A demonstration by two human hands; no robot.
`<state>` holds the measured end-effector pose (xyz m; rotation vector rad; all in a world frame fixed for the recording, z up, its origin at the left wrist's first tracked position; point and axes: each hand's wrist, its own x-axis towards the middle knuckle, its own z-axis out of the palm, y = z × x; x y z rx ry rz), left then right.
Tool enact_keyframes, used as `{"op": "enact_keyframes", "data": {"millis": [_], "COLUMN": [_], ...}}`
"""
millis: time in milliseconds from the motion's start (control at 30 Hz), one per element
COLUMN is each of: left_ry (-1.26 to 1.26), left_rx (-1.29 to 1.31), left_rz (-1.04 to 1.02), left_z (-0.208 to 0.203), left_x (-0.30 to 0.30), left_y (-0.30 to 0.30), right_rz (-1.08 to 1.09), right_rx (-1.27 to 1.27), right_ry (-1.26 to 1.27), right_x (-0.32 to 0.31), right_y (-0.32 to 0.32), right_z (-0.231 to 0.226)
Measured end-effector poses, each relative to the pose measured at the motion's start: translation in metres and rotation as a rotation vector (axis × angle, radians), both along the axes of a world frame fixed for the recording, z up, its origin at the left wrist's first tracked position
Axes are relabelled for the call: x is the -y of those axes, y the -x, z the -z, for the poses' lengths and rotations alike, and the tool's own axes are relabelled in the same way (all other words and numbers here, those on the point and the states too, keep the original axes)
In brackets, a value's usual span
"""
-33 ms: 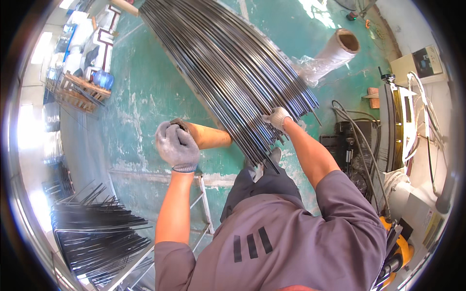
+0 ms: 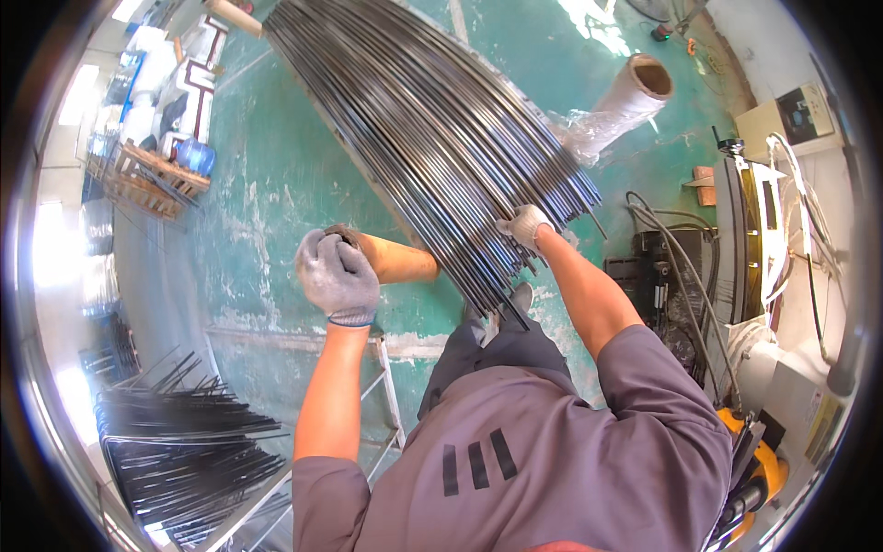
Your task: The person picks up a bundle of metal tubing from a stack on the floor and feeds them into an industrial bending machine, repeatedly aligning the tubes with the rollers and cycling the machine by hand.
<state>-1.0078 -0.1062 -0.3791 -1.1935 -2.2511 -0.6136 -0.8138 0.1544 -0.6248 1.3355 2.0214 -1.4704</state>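
Note:
My left hand (image 2: 338,278), in a grey knitted glove, is closed at the upper open end of a tan cardboard tube (image 2: 397,260). Its fingers curl at the rim; the thumb is hidden. A wide layer of long, dark metal rods (image 2: 432,152) stretches from the far left toward my legs, its near ends uneven. On the right part of these rods lies my right hand (image 2: 526,226), in a pale glove, with its fingers bent around a rod near the ends. The fingertips are partly hidden.
A roll wrapped in clear film (image 2: 618,110) stands right of the rods. Cables and a machine (image 2: 750,239) line the right side. At lower left are a stack of dark rods (image 2: 189,451) and a metal ladder-like frame (image 2: 391,396). A wooden pallet (image 2: 152,175) stands far left.

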Motion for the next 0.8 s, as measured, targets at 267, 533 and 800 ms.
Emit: {"op": "enact_keyframes", "data": {"millis": [267,533,800], "left_ry": [0.086,-0.112,-0.399], "left_rx": [0.112,2.144,2.730], "left_rz": [0.579,0.159,0.146], "left_z": [0.016,0.196,0.199], "left_x": [-0.001,-0.023,-0.032], "left_y": [-0.102,-0.079,-0.120], "right_rz": [-0.075,0.232,0.409], "right_rx": [0.059,0.531,0.707], "right_ry": [-0.193,-0.283,-0.708], "right_x": [0.059,0.273,0.467], "right_y": [-0.095,-0.303,-0.418], "right_z": [-0.089,-0.251,-0.218]}}
